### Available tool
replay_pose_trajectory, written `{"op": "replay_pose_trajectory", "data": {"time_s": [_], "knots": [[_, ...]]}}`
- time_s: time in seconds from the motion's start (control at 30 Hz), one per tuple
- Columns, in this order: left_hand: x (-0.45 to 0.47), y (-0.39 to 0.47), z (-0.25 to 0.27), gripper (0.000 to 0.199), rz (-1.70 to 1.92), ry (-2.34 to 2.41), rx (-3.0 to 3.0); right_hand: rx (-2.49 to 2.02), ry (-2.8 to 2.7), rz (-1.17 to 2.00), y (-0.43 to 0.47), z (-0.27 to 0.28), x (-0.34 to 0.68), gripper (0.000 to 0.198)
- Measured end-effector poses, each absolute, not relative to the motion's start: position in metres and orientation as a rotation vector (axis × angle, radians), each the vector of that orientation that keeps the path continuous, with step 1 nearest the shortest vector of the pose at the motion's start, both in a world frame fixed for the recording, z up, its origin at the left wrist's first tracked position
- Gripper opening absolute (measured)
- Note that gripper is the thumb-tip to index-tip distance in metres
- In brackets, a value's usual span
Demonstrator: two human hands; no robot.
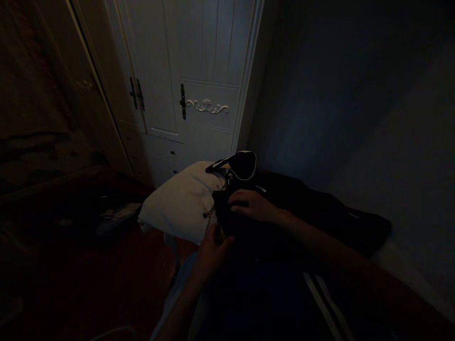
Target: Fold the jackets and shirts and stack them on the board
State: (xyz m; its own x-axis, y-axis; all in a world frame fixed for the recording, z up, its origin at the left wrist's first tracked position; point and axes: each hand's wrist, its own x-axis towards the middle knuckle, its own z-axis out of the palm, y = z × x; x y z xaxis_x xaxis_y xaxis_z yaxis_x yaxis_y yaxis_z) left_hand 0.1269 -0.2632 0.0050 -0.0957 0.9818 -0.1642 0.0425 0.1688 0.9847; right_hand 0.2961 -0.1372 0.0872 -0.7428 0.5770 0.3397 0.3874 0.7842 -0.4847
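A wardrobe [209, 52] is standing beyond; the right hand [253, 205] is lying on dark cloth [245, 234], the left hand [214, 250] curling beside it, both grips unclear.

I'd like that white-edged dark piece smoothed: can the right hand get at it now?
Probably yes: the right hand is on dark cloth close to the white-edged dark piece, and nothing visible blocks the way.
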Motion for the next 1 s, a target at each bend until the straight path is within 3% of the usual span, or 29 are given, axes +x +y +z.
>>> {"op": "replay_pose_trajectory", "data": {"time_s": [0.13, 0.27, 0.5, 0.8, 1.0], "knots": [[0.132, -0.257, 0.003, 0.088, 1.114, 1.332, 1.026, -0.621, -2.800, 0.388, -0.159, 0.076, 0.305, 0.019], [0.136, -0.259, 0.003, 0.056, 1.127, 1.504, 1.303, -0.557, -2.870, 0.520, -0.154, 0.072, 0.312, 0.024], [0.141, -0.256, -0.005, 0.030, 1.228, 1.518, 1.403, -0.622, -2.888, 0.248, -0.164, 0.058, 0.306, 0.017], [0.149, -0.248, 0.002, 0.059, 1.362, 1.617, 1.120, -0.770, -2.568, 0.256, -0.172, 0.047, 0.302, 0.017], [0.156, -0.251, 0.014, 0.053, 1.393, 1.497, 0.895, -0.699, -2.415, 0.357, -0.177, 0.043, 0.304, 0.020]]}}
